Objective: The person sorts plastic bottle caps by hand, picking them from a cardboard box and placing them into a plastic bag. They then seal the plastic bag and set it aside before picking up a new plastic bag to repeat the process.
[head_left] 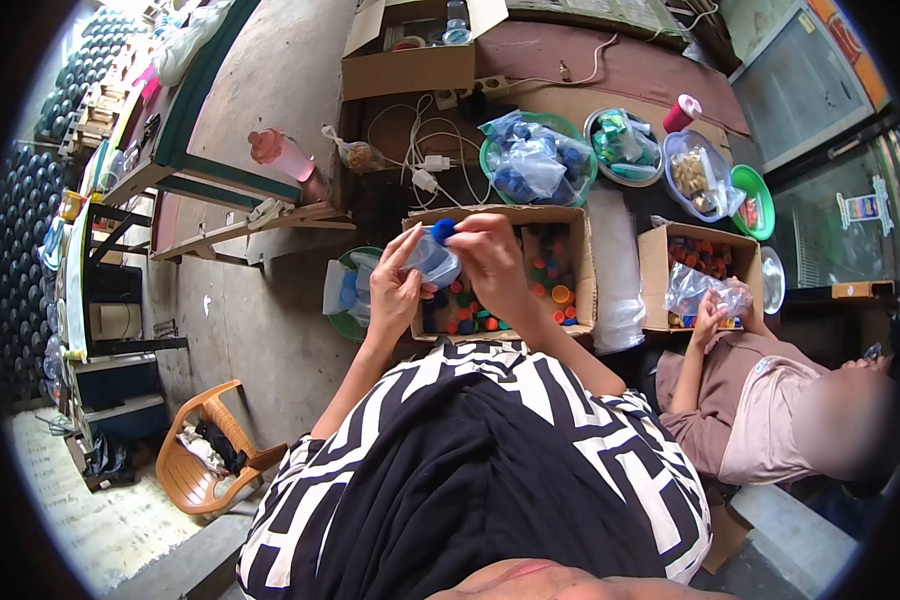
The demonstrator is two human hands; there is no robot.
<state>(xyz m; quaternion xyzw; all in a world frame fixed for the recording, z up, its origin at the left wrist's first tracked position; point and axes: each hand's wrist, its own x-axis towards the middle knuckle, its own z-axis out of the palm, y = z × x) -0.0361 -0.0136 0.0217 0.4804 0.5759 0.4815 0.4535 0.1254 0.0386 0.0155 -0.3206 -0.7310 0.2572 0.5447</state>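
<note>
My left hand (398, 282) holds a clear plastic bag (433, 260) with blue contents, its fingers pressed on the bag's side. At the bag's upper right, my right hand (492, 262) pinches a blue cap (443, 231). Both hands are above a cardboard box (586, 270) of loose caps in orange, red, green and blue. Left of the box, partly behind my left hand, a green basin (346, 325) holds blue items in plastic.
Beyond the box are a green basin (485, 160) of blue bagged items and a purple basin (672, 180). At right, a co-worker (770, 400) holds a clear bag over another box (654, 275). A long plastic roll (618, 270) lies between the boxes.
</note>
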